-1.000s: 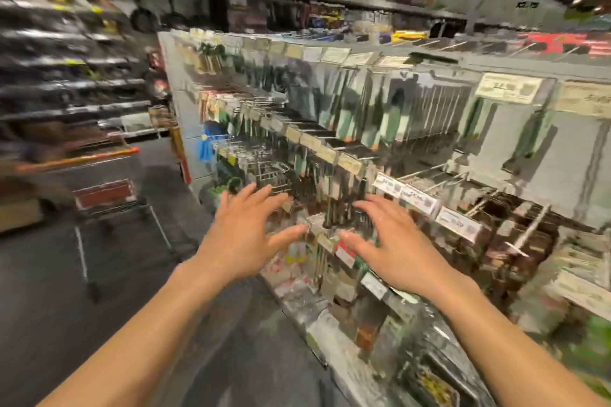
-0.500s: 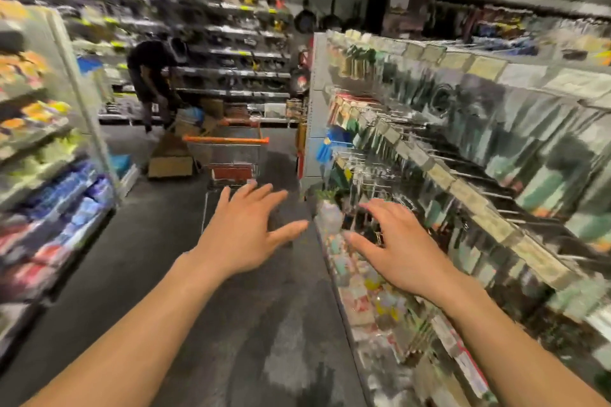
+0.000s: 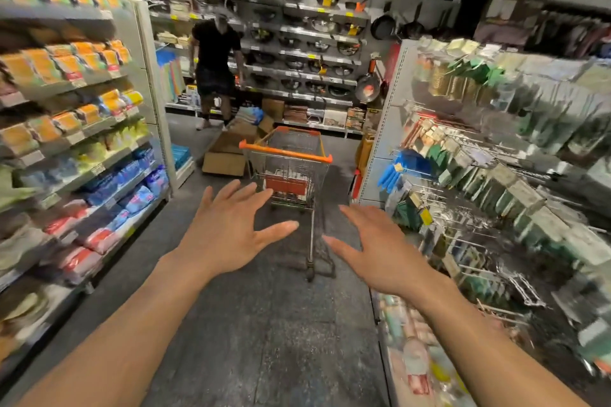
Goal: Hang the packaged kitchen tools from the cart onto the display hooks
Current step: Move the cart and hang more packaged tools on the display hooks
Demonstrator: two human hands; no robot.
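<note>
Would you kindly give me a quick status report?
Both hands open, empty: left hand, right hand. Cart ahead in aisle, out of reach. Aisle floor between clear.

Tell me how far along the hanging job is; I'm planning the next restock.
Done: many packages already hang on the display hooks. In hand: nothing; the left hand and right hand are open and empty, stretched toward the cart ahead in the aisle. Left: boxes show in the cart, so more remains to fetch and hang.
</note>
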